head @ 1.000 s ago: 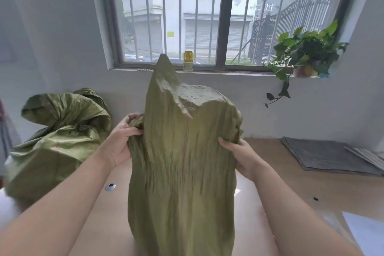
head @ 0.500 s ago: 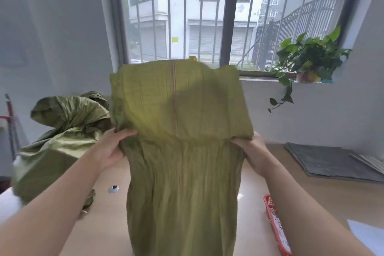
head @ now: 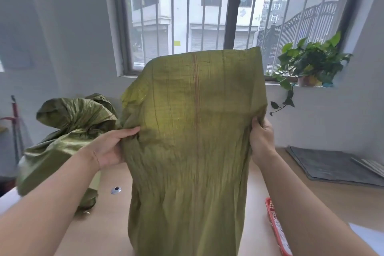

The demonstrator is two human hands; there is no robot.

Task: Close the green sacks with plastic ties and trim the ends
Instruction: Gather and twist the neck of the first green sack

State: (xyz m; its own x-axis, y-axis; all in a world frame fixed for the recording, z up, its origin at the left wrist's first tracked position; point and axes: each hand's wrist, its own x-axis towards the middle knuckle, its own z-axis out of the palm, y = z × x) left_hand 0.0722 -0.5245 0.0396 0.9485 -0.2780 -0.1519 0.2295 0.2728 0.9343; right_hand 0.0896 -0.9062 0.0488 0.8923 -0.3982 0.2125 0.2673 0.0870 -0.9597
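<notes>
The person holds a green sack [head: 191, 131] upright over the middle of the worktop [head: 108, 224], its top flap spread flat and reaching up in front of the barred window [head: 182, 16]. The left hand [head: 110, 147] grips the sack's left edge, thumb across the front of the cloth and fingers behind it. The right hand [head: 261, 137] is curled round bunched cloth at the right edge, at about the same height. Below the hands the sack hangs in creases, and its bottom runs out of view. To the left a second green sack [head: 68, 131], full and gathered at the neck, sits on the worktop's left end, touching or just beside the held sack's left edge. A small metal grommet [head: 116, 190] lies in the bare strip between the two. On the right, a red basket [head: 276, 228] lies near the held sack's lower right side. Farther right, a grey mat [head: 332, 164] lies by the wall. A potted plant [head: 311, 64] stands on the sill above, well apart from the sack.
</notes>
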